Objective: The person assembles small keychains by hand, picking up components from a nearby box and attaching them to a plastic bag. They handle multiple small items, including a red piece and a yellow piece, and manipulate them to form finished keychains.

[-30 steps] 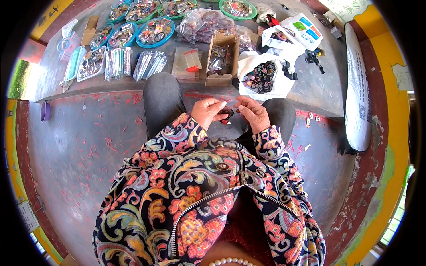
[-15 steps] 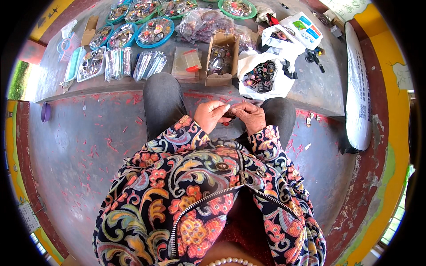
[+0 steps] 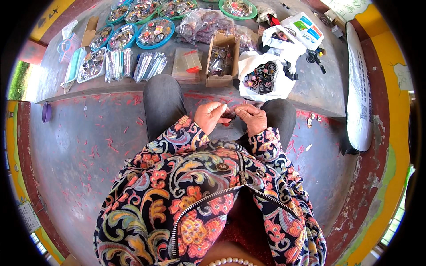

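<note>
My left hand point(image 3: 209, 117) is closed in a pinch, thumb and fingers round a small dark, looped thing point(image 3: 229, 115) with a red bit below it. Facing it, my right hand point(image 3: 251, 119) is also pinched, its fingertips at the upper side of that thing. Something pale and thin shows between the two sets of fingertips, too small to name. Both hands are held between my knees, in front of the ledge. Closest beyond them stand a white plastic bag point(image 3: 278, 89) of dark hair ties point(image 3: 262, 78) and an open cardboard box point(image 3: 218, 80) of small wrapped items.
Across the raised concrete ledge lie blue and green trays point(image 3: 141, 41) of trinkets, bundles of clear packets point(image 3: 119, 64), flat plastic bags point(image 3: 187, 63) and a heap of bagged goods point(image 3: 206, 25). A long white sack point(image 3: 358, 88) stands at the right. Red scraps litter the floor.
My right fingertips have drawn slightly away to the right from my left ones, widening the gap between them. The dark thing shows a little more; the left hand is nearly still.
</note>
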A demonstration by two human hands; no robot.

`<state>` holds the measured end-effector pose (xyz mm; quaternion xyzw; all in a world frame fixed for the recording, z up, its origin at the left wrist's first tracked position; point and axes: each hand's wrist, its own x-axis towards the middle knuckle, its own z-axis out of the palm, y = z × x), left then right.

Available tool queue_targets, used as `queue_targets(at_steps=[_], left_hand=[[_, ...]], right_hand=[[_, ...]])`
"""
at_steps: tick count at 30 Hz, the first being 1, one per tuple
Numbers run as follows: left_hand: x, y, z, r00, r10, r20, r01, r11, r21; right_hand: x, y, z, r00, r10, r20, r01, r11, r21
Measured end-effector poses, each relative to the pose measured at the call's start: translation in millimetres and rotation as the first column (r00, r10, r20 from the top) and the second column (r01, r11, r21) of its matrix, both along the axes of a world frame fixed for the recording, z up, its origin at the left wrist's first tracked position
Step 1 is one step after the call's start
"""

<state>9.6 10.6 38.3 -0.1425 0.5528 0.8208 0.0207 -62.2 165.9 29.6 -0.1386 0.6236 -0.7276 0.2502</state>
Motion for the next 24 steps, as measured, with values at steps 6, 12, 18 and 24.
queue_targets(at_steps=[6,12,18,24], left_hand=[[-3,3,12,1.000,-0.005,0.004,0.006,0.997,-0.076],[-3,-7,5,0.984,-0.160,0.078,0.178,0.909,-0.376],[-2,-9,-1,0.991,-0.129,0.038,0.134,0.914,-0.384],[-2,-11,-4,0.992,-0.122,0.029,0.124,0.918,-0.377]], right_hand=[[-1,3,-5,1.000,-0.016,0.026,0.014,0.998,0.057],[-2,2,-3,0.964,0.073,-0.256,-0.040,0.990,0.133],[0,1,2,0.944,0.118,-0.308,-0.085,0.989,0.120],[2,1,2,0.982,0.054,-0.179,-0.026,0.987,0.158]])
